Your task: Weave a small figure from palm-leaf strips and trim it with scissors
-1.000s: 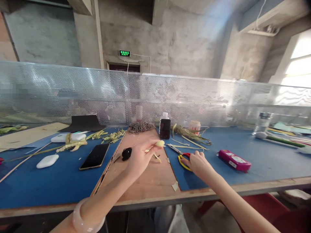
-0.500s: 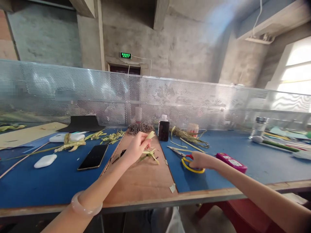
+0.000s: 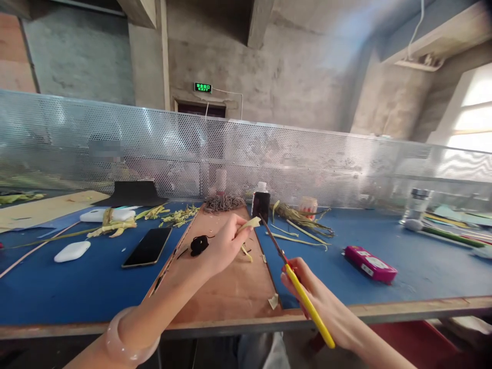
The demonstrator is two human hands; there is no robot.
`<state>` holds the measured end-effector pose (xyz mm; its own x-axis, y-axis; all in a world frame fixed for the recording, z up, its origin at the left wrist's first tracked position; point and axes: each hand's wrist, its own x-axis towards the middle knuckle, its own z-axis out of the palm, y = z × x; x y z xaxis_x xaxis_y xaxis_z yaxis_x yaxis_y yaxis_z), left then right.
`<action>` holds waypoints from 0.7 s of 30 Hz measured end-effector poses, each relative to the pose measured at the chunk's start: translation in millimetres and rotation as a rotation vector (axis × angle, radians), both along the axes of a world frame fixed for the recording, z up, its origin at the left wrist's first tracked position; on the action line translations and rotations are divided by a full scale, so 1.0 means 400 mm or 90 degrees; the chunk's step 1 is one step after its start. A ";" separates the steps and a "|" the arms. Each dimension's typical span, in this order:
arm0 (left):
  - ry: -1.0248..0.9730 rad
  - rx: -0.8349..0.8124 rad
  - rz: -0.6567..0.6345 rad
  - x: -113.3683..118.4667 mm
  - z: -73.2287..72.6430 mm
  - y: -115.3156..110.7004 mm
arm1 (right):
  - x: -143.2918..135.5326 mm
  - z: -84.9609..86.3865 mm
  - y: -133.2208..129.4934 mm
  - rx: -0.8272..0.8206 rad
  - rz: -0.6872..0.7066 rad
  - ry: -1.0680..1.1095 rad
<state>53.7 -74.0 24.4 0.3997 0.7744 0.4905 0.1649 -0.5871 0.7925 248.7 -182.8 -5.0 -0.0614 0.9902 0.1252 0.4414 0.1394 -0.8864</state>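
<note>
My left hand (image 3: 230,242) pinches a pale yellow-green leaf strip (image 3: 251,223) above the brown board (image 3: 226,302). My right hand (image 3: 307,284) grips scissors with yellow handles (image 3: 309,306), whose blades point up and left, their tips close to the right of the strip. A ball of black thread (image 3: 200,245) lies left of my left hand. Small leaf pieces (image 3: 246,253) lie on the board under the strip, partly hidden by my fingers.
A dark bottle (image 3: 261,202) and grey cord (image 3: 224,203) stand at the board's back. Dried leaves (image 3: 303,220) and a pink packet (image 3: 369,264) are on the right, a black phone (image 3: 148,247) and white case (image 3: 72,251) on the left. A mesh partition (image 3: 246,148) rises behind.
My right hand has lifted the scissors off the blue mat and brought them left, beside the strip. My left hand has moved slightly right and down, still holding the strip.
</note>
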 end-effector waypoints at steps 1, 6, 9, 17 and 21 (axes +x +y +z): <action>-0.001 -0.001 0.002 0.002 0.002 -0.009 | -0.009 0.002 -0.007 -0.007 0.010 0.003; -0.007 -0.025 -0.015 0.011 0.019 -0.046 | -0.025 0.001 -0.016 0.011 0.024 0.013; 0.011 -0.034 -0.031 0.018 0.023 -0.057 | -0.024 -0.006 -0.014 0.023 0.018 0.019; 0.032 -0.052 -0.057 0.028 0.020 -0.067 | -0.021 -0.016 -0.012 0.032 0.010 0.045; 0.040 -0.063 -0.085 0.027 0.022 -0.075 | -0.018 -0.024 -0.017 0.021 0.001 0.046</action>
